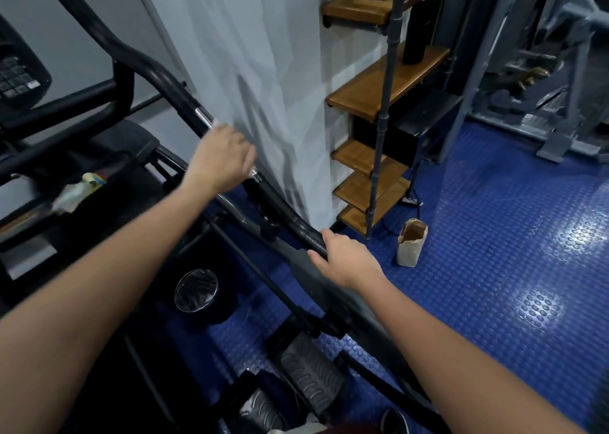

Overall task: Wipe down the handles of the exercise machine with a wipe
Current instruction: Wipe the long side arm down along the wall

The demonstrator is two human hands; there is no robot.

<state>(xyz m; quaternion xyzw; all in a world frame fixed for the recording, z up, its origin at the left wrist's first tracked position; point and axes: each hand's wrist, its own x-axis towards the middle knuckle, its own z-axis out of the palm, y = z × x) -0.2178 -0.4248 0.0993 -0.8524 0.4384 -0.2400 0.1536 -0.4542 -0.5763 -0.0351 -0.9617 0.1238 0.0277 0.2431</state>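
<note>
A black handle bar [155, 67] of the exercise machine runs diagonally from upper left to lower right, with a silver sensor patch [204, 115] on it. My left hand [220, 156] is wrapped around the bar just below that patch; a small white edge of a wipe [217, 123] shows at its top. My right hand [342, 259] grips the lower end of the same bar [306, 232]. Most of the wipe is hidden under my left hand.
The machine's console [19, 74] is at the far left, its pedals [306, 374] below me. A white pillar [263, 87] stands right behind the bar. Wooden spiral steps [372, 94], a paper bag [412, 242] on blue studded floor, and grey gym machines [543, 71] lie to the right.
</note>
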